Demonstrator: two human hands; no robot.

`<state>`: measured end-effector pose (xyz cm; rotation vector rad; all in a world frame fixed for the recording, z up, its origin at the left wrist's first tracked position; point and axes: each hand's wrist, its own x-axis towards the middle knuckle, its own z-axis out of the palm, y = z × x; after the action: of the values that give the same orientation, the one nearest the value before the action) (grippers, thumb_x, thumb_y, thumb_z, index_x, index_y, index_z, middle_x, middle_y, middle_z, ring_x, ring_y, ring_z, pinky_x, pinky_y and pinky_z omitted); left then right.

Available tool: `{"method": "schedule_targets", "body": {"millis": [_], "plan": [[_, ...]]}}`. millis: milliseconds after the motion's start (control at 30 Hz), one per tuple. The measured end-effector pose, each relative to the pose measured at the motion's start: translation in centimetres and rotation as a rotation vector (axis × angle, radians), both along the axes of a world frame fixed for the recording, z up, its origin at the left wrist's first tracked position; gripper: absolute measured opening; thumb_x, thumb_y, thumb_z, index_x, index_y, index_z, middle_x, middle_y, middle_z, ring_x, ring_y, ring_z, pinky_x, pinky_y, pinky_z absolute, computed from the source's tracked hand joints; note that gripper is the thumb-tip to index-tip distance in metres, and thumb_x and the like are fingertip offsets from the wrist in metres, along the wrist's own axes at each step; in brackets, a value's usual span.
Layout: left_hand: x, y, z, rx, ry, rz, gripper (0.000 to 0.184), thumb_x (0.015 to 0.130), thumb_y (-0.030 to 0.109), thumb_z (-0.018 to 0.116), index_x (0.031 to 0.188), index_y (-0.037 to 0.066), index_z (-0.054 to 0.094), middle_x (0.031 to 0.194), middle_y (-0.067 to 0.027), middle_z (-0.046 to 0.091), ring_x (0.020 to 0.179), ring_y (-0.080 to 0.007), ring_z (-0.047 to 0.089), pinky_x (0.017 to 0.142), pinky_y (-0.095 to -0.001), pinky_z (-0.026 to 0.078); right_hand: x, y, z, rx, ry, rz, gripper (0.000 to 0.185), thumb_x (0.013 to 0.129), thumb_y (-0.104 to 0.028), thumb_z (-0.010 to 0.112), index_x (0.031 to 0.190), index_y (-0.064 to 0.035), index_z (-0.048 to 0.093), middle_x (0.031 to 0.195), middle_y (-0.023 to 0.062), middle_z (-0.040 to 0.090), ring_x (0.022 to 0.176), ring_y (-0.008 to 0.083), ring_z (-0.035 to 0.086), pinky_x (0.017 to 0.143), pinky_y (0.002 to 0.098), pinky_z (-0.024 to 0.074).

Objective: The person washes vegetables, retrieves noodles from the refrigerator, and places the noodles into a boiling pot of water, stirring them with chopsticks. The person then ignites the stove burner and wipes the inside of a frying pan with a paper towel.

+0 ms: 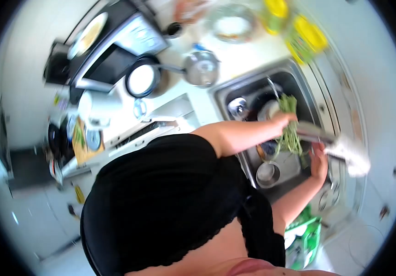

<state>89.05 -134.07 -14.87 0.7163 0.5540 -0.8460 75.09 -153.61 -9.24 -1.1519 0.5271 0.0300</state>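
My left hand [286, 120] is closed around a bunch of long, thin green stems [290, 138], which hangs over the sink [294, 184]. The stems' exact kind is too blurred to tell. A grey bar-like spout [315, 132] reaches over the sink, just right of the bunch. Under it, my right hand [318, 162] has its fingers stretched up towards the spout; whether they touch it I cannot tell. Below the bunch stands a small metal bowl [268, 174]. Other dishes lie in the sink, partly hidden by my left arm.
A lidded pot [201, 68] and a dark-rimmed pan [142, 79] stand on the counter by a microwave [115, 60]. A glass bowl [231, 24] and yellow-capped containers [306, 39] are beyond the sink. A green basket [304, 241] sits below right. A cutting board [85, 149] lies far left.
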Motion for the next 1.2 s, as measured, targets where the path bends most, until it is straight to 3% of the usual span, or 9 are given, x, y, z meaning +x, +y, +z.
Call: {"method": "schedule_targets", "body": {"millis": [33,100,167,267,533,700,1000,1033,1200], "plan": [[0.3,0.4,0.5,0.041,-0.106,0.038,0.020,0.064,0.004,0.067,0.083,0.003,0.061,0.078,-0.0121,0.059,0.069,-0.0259,0.060,0.062,-0.0417,0.051,0.4,-2.4,-3.0,0.172,-0.049,-0.042,0.037,0.079,-0.031,0.063,0.106,-0.0077,0.052,0.113,0.0067,0.049,0.115,0.0247,0.040,0.096,0.0455,0.0307],[0.4,2.1,4.5,0.396,-0.233,0.038,0.027,0.059,0.011,0.071,0.081,-0.002,0.062,0.074,-0.0126,0.060,0.060,-0.0223,0.057,0.055,-0.0342,0.048,2.6,-2.7,-4.6,-0.133,0.203,-0.129,0.034,0.084,-0.024,0.056,0.112,-0.0076,0.045,0.112,0.0083,0.049,0.111,0.0259,0.043,0.095,0.0449,0.0343],[0.3,4.3,6.5,0.411,-0.297,-0.048,0.036,0.056,0.020,0.073,0.081,-0.004,0.061,0.073,-0.0133,0.058,0.059,-0.0214,0.054,0.050,-0.0334,0.043,4.4,-3.2,-5.8,-0.018,0.006,-0.110,0.041,0.087,-0.017,0.049,0.123,0.0010,0.039,0.124,0.0149,0.045,0.117,0.0286,0.042,0.102,0.0441,0.0317],[-0.1,6.0,8.6,0.274,-0.323,0.087,0.024,0.058,0.005,0.068,0.079,-0.004,0.058,0.073,-0.0134,0.057,0.064,-0.0233,0.054,0.054,-0.0386,0.043,6.8,-5.3,-8.1,-0.058,0.055,-0.266,0.040,0.088,-0.016,0.046,0.121,0.0065,0.040,0.121,0.0189,0.047,0.111,0.0308,0.047,0.098,0.0422,0.0375],[0.7,10.2,10.5,0.115,-0.504,0.192,0.024,0.058,-0.002,0.065,0.079,0.002,0.055,0.071,-0.0103,0.057,0.065,-0.0201,0.056,0.058,-0.0350,0.045,8.3,-0.5,-5.4,-0.093,-0.077,-0.467,0.037,0.090,-0.018,0.043,0.118,0.0049,0.046,0.118,0.0147,0.051,0.108,0.0269,0.049,0.092,0.0353,0.0405],[1.0,14.9,11.0,0.091,-0.444,0.300,0.016,0.059,-0.002,0.064,0.071,0.002,0.056,0.066,-0.0102,0.056,0.059,-0.0198,0.056,0.053,-0.0344,0.044,5.0,8.2,-2.5,-0.547,0.119,-0.281,0.025,0.084,-0.014,0.053,0.105,-0.0023,0.058,0.095,0.0037,0.064,0.080,0.0173,0.060,0.063,0.0219,0.0415],[-6.0,34.7,16.0,0.080,-0.571,0.350,0.020,0.060,0.002,0.067,0.077,-0.003,0.058,0.072,-0.0126,0.060,0.064,-0.0213,0.059,0.059,-0.0316,0.048,2.2,29.7,-3.8,-0.678,-0.114,0.292,0.019,0.083,-0.011,0.051,0.097,0.0015,0.057,0.081,0.0070,0.059,0.068,0.0137,0.055,0.060,0.0238,0.0462],[-7.1,37.6,16.6,0.108,-0.549,0.351,0.021,0.060,0.002,0.067,0.079,-0.002,0.058,0.074,-0.0124,0.060,0.065,-0.0216,0.059,0.060,-0.0321,0.048,1.5,34.1,-3.1,-0.478,-0.108,0.259,0.021,0.082,-0.012,0.052,0.096,0.0023,0.058,0.081,0.0079,0.059,0.067,0.0149,0.055,0.060,0.0247,0.0474],[-15.3,54.1,17.8,-0.069,-0.693,0.552,0.023,0.068,-0.003,0.064,0.090,0.001,0.057,0.082,-0.0098,0.061,0.073,-0.0205,0.060,0.066,-0.0330,0.048,-1.1,52.4,-7.0,-0.411,-0.193,0.739,0.031,0.082,-0.013,0.058,0.109,0.0026,0.054,0.088,0.0104,0.062,0.067,0.0150,0.059,0.056,0.0226,0.0489]]}}
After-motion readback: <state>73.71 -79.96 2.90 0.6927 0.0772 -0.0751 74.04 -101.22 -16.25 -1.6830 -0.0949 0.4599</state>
